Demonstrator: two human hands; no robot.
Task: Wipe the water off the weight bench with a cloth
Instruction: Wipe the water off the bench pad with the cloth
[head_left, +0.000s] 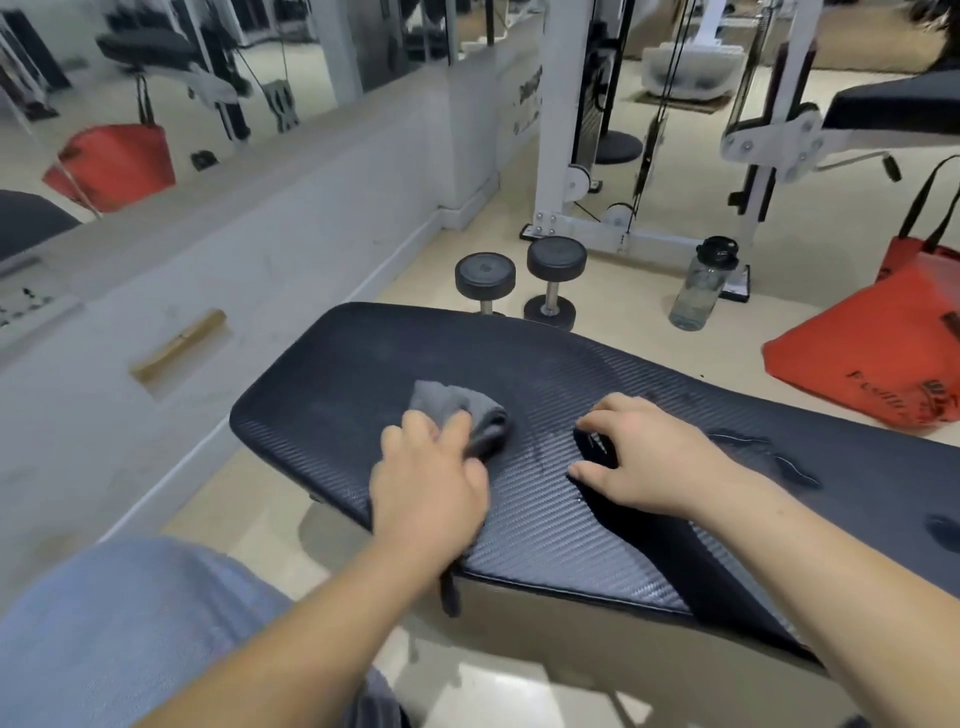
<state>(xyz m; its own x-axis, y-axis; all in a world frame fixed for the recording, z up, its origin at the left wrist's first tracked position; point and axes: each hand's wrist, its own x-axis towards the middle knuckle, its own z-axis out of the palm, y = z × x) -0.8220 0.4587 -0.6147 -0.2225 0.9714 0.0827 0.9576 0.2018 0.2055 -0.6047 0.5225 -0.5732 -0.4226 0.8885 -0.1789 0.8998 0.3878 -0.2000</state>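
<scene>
At the bottom of the frame, a blue-clad knee (130, 623) is nearest the camera. Above it, near the centre, the left hand (431, 483) grips a grey cloth (462, 415) and presses it on the black weight bench (519, 374). The right hand (649, 457) rests released on the pad, probably for support. Water puddles (779, 457) remain at the right, not yet wiped.

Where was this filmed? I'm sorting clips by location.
Most likely a gym: a padded weight bench, two dumbbells standing on the floor, and a white cable machine behind them.
</scene>
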